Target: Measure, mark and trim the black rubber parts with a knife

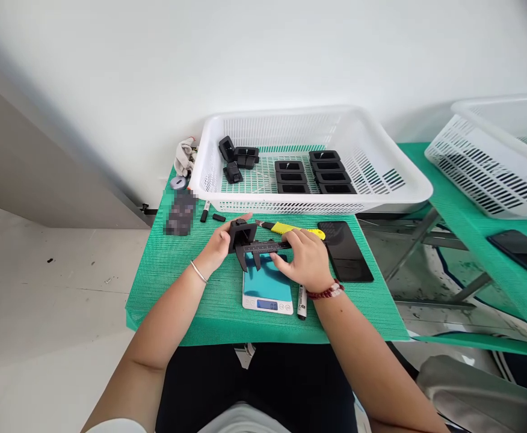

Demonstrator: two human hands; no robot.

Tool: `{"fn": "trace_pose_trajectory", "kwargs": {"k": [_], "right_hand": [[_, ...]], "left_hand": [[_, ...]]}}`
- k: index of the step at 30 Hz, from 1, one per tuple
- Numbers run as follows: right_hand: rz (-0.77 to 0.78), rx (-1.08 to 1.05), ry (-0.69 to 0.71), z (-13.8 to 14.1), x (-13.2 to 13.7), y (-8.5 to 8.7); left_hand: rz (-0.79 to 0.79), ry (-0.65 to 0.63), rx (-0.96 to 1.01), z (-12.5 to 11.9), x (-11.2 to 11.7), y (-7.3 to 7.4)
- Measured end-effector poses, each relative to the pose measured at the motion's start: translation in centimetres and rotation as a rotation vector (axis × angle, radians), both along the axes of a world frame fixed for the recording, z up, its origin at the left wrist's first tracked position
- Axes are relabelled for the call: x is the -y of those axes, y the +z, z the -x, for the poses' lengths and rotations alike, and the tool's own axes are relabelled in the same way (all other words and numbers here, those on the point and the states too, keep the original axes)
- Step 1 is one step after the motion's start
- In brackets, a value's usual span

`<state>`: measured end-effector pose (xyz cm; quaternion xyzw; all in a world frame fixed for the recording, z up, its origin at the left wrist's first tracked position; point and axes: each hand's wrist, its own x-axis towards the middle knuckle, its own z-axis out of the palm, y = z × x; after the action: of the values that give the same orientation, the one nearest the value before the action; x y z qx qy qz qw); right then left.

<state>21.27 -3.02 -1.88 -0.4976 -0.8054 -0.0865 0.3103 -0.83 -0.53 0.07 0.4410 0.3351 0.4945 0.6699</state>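
My left hand [217, 248] grips a black rectangular plastic frame part [236, 234] with an open middle. In my right hand [307, 260] is a dark caliper [263, 247], its jaws pointing left and down. The caliper's left end meets or overlaps the frame part; whether its small upper jaws sit inside the opening I cannot tell. Both hands are over a small digital scale [268, 287] with a shiny blue plate and a lit display. Just beyond my right hand lies a yellow utility knife [286, 229]. A marker [302, 302] lies beside the scale, near my right wrist.
A white plastic basket [308, 203] at the back holds several similar black parts [290, 175]. A black phone [347, 251] lies on the right of the green-covered table [177, 300]. Behind my left hand are a cap [219, 217] and another marker [205, 211]. A second basket [493, 162] stands right.
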Motion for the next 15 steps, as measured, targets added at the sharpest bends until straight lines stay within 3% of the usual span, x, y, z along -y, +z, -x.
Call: {"fn": "trace_pose_trajectory", "kwargs": {"k": [3,15], "right_hand": [[-0.027,-0.017,0.038,0.01,-0.01,-0.12],[-0.033,-0.009,0.097,-0.04,0.03,-0.29]], "left_hand": [[-0.163,-0.133,-0.174,0.3,-0.18,-0.14],[-0.163,-0.099,-0.164,0.53,-0.64,-0.76]]}}
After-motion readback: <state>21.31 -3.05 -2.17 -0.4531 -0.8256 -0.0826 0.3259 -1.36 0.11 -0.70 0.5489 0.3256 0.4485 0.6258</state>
